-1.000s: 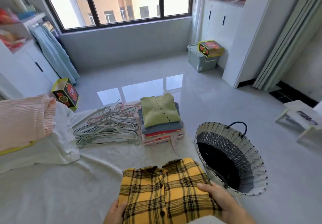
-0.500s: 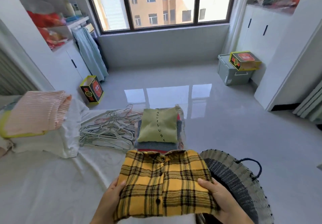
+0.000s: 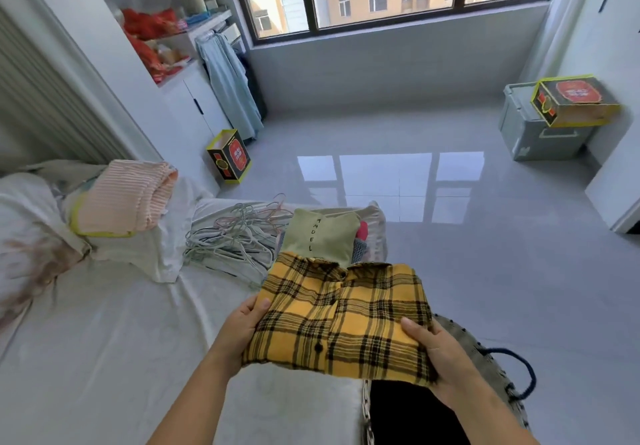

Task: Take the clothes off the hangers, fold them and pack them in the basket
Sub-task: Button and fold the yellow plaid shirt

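White bedding covers the bed in front of you, and you hold the folded yellow plaid shirt above its edge, partly over the woven basket. Its collar points away from you toward the stack of folded clothes; its long axis runs left to right. Your left hand grips the shirt's left edge, thumb on top. Your right hand grips the right edge, thumb pressed on top, fingers hidden beneath. Empty hangers lie left of the stack.

Folded yellow plaid shirt gripped by left hand and right hand, above woven basket; folded pile, hangers on bed
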The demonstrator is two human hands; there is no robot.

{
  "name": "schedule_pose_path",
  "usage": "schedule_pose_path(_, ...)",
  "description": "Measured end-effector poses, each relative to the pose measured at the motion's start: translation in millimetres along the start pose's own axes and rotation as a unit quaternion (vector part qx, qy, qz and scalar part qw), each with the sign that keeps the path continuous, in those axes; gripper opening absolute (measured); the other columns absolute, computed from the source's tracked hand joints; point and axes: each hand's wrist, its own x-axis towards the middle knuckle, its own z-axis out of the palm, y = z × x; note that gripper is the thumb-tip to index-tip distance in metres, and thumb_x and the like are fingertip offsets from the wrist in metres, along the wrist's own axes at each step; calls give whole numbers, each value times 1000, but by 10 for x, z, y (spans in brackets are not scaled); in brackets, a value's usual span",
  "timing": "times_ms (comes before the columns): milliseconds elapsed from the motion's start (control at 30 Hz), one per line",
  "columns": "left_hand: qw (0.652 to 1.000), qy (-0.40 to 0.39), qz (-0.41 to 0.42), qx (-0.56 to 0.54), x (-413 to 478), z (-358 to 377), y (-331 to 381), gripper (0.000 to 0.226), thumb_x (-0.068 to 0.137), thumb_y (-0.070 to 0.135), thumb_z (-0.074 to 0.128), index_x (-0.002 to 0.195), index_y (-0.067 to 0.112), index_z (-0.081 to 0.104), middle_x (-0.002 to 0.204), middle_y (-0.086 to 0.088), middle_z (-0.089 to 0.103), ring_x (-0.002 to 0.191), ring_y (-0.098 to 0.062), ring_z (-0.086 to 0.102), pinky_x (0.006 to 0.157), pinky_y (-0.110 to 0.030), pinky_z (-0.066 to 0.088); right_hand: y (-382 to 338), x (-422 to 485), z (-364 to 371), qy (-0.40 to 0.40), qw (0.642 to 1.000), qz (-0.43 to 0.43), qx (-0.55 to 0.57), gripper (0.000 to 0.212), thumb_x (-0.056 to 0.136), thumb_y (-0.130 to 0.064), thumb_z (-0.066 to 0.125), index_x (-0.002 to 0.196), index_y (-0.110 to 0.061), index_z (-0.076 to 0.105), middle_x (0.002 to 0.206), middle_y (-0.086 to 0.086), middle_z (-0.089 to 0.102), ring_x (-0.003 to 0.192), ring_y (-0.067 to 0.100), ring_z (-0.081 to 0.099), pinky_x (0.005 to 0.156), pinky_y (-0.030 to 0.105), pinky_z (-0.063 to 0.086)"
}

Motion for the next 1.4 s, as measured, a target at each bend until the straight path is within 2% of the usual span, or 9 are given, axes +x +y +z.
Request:
schedule_pose_path(267,999,-11,31,1,866,-187,256,27,96,15,48,120,12,58,101,-9,70,86,-22,68,62,-30,56,-250,686,379,0,998,-47,-48,31,86,-8,60,116,-10,53,108,20,67,97,40,65,87,53,51)
schedule_pose_path(367,999,-17,46,-11,1400,-313,408,25,95,9,47,117,15,58,90,-3,72,78,-16,69,60,-28,57,-341,1086,615,20,995,-73,-64,33,87,-8,60,119,-10,53,110,19,66,96,38,65,77,45,57)
schedule_pose_path(500,997,-7,72,-23,2133,-502,556,30,95,6,47,120,20,56,101,-7,68,84,-17,66,65,-28,57,-455,1702,955,40,992,-99,-68,31,88,-8,57,119,-11,52,112,16,64,95,35,65,64,38,60)
schedule_pose_path(733,998,32,57,-20,3294,-704,90,37,95,4,46,131,12,49,113,-10,63,95,-21,61,74,-26,55,-224,2861,1054,73,990,-70,-100,37,88,-11,58,124,-11,50,111,12,65,98,32,64,73,41,57)
schedule_pose_path(867,994,58,-80,42,3619,-811,-640,47,94,33,51,134,9,48,128,-7,56,113,-23,54,96,-39,46,155,3348,934,136,981,32,-134,53,90,-31,58,136,-10,43,118,15,61,98,32,61,72,40,53)
schedule_pose_path(1033,991,15,-124,41,3788,-873,-900,105,52,84,60,135,22,45,131,-4,55,122,-26,51,105,-51,37,250,3524,910,164,977,61,-125,61,80,-54,57,126,-15,47,108,11,64,95,31,63,75,42,53)
schedule_pose_path(1167,989,-33,-126,72,3830,-882,-744,111,44,88,60,134,24,48,130,-1,58,120,-24,52,106,-48,38,331,3558,929,154,976,84,-130,108,42,-69,78,131,-17,45,113,12,66,97,33,65,75,45,56)
schedule_pose_path(1267,987,-38,-129,85,3833,-853,-602,116,36,90,61,130,22,53,124,0,62,117,-23,55,105,-46,40,384,3595,923,162,975,94,-118,101,48,-64,74,131,-13,46,111,14,67,96,33,66,72,43,56)
schedule_pose_path(1400,983,-38,-151,95,3914,-862,-696,115,40,89,64,135,25,47,130,-1,58,119,-26,53,104,-47,41,409,3620,936,194,967,92,-135,112,33,-69,80,122,-6,52,106,17,68,89,33,68,63,39,57)
